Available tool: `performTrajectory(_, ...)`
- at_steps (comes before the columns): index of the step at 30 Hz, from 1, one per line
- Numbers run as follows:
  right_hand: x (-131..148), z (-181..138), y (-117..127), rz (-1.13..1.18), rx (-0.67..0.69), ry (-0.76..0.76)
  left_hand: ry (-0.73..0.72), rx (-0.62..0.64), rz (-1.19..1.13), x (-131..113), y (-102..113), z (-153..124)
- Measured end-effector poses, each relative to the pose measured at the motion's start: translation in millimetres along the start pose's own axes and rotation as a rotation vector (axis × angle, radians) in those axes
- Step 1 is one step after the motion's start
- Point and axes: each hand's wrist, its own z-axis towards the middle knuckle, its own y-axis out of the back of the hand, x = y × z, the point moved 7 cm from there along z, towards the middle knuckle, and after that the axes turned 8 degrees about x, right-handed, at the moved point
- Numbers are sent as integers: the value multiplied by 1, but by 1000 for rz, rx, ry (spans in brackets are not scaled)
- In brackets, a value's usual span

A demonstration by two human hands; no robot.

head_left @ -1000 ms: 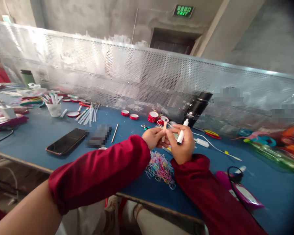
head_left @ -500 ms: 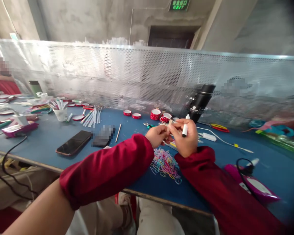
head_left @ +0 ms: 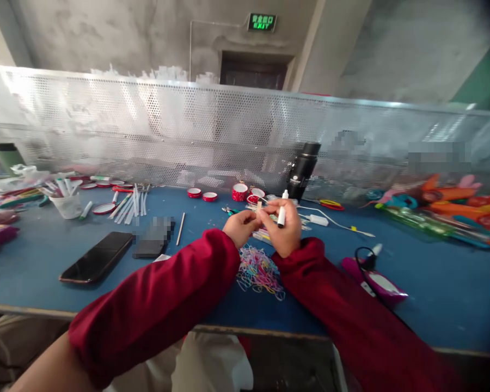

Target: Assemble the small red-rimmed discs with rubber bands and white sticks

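Observation:
Above the blue table my two hands meet, fingers closed. My left hand [head_left: 240, 227] pinches a small flat pale stick [head_left: 259, 204], like a piece of wooden craft stick, whose top looks dark. The fingers of my right hand [head_left: 288, 234] touch the stick's other side. Tucked in that hand is a white marker [head_left: 283, 206], slanted, with a black lower end. Just below my hands lies a tangled heap of thin pastel elastic bands [head_left: 261, 272]. Several slim pens or sticks [head_left: 262, 236] lie partly hidden behind my fingers.
Red round tins [head_left: 239, 191] and a black bottle [head_left: 304, 171] stand behind my hands. To the left are a phone [head_left: 98, 258], a dark blurred item [head_left: 155, 238], white strips [head_left: 126, 209] and a cup of markers [head_left: 67, 206]. A purple pack [head_left: 386, 286] with a cable lies right.
The camera has turned right, so the table's things sit further left in view. Both hands stay together on the stick, its top now looking darker. The marker remains in my right hand.

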Motion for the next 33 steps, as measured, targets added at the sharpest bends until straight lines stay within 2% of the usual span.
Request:
performTrajectory(7,1,1,-2,72,33,-15,-33,-10,-37,-12,4,-3)
performTrajectory(12,3,2,7,198,-71,-6,36,-46,-137,-8,5,-3)
performTrajectory(17,8,2,12,109,-54,30,87,-55,-110,-5,5,-3)
performTrajectory(24,13,-2,8,2,28,28,121,5,-142,-4,2,-5)
performTrajectory(33,12,-4,1,13,59,-10,105,75,-130,0,-2,-4)
